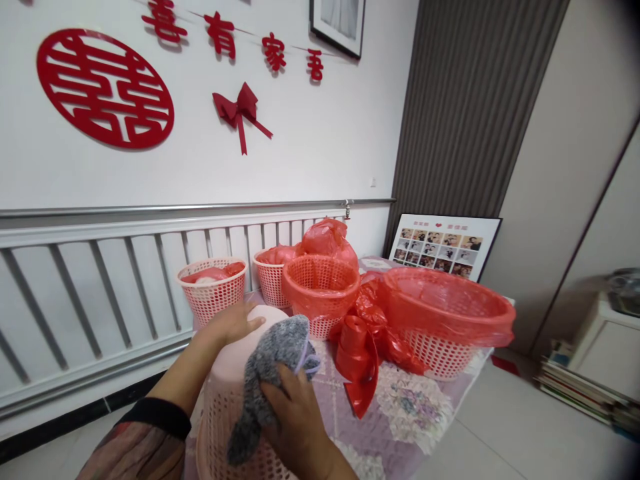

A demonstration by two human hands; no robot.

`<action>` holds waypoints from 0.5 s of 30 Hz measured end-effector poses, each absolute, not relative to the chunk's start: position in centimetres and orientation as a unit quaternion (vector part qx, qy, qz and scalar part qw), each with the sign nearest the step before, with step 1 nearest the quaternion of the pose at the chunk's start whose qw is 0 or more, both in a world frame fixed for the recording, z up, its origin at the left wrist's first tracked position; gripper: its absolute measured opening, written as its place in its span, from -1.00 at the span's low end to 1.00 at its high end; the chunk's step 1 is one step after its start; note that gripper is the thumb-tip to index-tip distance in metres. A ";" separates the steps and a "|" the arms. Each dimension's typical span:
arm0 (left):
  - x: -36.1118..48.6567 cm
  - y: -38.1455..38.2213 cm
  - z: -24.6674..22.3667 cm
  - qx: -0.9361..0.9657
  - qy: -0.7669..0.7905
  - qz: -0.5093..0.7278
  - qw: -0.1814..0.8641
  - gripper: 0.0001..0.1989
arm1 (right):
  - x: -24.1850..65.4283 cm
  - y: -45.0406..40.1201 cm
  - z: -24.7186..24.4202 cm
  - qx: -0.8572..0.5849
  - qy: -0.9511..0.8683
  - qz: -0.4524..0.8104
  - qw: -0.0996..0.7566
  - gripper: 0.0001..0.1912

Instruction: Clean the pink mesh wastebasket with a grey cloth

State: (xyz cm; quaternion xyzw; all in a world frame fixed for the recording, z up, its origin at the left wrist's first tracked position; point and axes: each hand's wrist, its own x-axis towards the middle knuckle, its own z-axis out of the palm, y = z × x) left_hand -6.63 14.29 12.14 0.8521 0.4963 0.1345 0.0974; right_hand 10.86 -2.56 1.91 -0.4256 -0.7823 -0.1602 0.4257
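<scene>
Steadying an overturned pink basket (225, 393) with my left hand (227, 325), fingers spread flat over its base, I am pressing a grey cloth (270, 373) against it with my right hand (295, 417), fingers closed around the cloth. Beyond this basket, four more baskets are standing upright, two of them lined with red bags (445, 313). Behind them, the wall is bearing red paper characters (220, 33) and a round double-happiness sign (105, 87).

left hand (231, 325) flat, right hand (295, 417) seemingly clenched
</scene>
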 end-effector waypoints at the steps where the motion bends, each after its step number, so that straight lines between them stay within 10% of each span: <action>1: -6.6 14.3 12.2 0.852 0.497 0.133 0.097 -0.23 | 11.6 -2.2 1.7 -0.432 -0.774 -0.146 0.438 -0.51; 15: -6.2 13.7 12.8 0.855 0.496 0.122 0.092 -0.26 | 16.4 5.2 8.1 -0.457 -0.666 0.284 0.517 -0.59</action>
